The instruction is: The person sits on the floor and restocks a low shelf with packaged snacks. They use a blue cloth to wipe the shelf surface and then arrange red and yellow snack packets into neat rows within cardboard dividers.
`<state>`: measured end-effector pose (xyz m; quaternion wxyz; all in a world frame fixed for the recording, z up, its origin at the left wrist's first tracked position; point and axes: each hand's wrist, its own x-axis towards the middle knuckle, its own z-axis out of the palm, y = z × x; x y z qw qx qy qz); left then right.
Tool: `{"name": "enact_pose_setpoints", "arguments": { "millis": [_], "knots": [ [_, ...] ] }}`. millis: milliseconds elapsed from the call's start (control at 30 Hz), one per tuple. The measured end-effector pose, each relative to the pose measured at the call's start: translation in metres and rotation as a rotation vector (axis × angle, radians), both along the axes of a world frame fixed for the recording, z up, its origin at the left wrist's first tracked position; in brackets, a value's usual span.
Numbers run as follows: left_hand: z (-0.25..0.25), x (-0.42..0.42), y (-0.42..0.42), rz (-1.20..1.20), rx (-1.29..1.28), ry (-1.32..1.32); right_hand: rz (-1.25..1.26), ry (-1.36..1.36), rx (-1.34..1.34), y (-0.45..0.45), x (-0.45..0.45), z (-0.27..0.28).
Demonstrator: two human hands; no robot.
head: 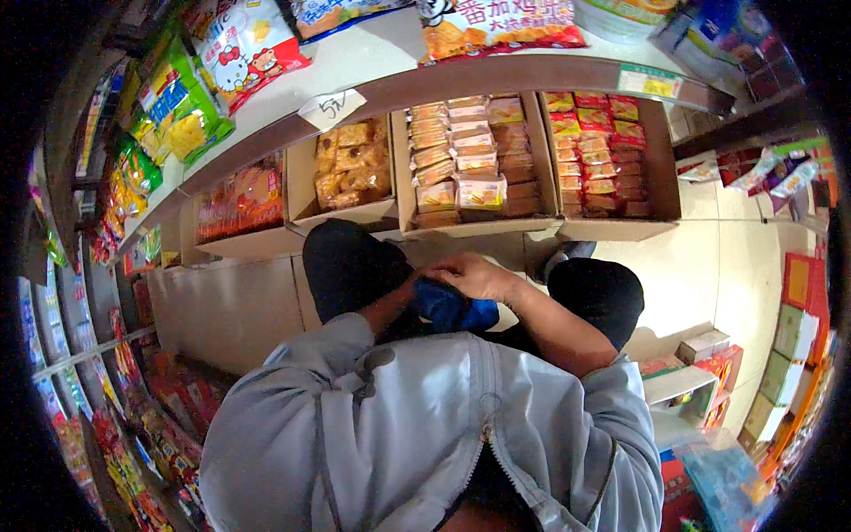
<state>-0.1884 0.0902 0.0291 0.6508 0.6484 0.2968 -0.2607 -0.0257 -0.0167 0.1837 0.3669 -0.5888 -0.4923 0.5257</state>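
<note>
My two hands meet in front of my body, between my knees. My right hand (480,275) has its fingers bent over my left hand (429,271), which is mostly hidden and in shadow. Directly below them bunches a dark blue cloth (445,307); whether either hand grips it cannot be made out. Beyond my knees, under a shelf, stand open cardboard boxes of packaged snacks: a box with pale wrapped packs (480,191), a box with red and yellow packs (592,149), a box with golden snacks in clear wrap (352,159) and red packs (243,196) at left.
The shelf edge (465,80) runs close above the boxes, with chip bags (246,53) on it and a handwritten price card (332,108). Racks of packets (126,392) line the left side. At right are a small white stand (685,386) and stacked cartons (788,359) on the tiled floor.
</note>
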Motion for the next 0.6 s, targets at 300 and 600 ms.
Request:
{"name": "enact_pose_setpoints", "arguments": {
  "millis": [300, 600],
  "knots": [
    [0.039, -0.025, 0.026, 0.242, 0.160, -0.222, 0.056, 0.325, -0.100, 0.018, 0.007, -0.024],
    [0.079, -0.068, 0.029, 0.689, -0.227, -0.088, -0.519, 1.157, -0.602, 0.014, -0.020, -0.067]
  ]
}}
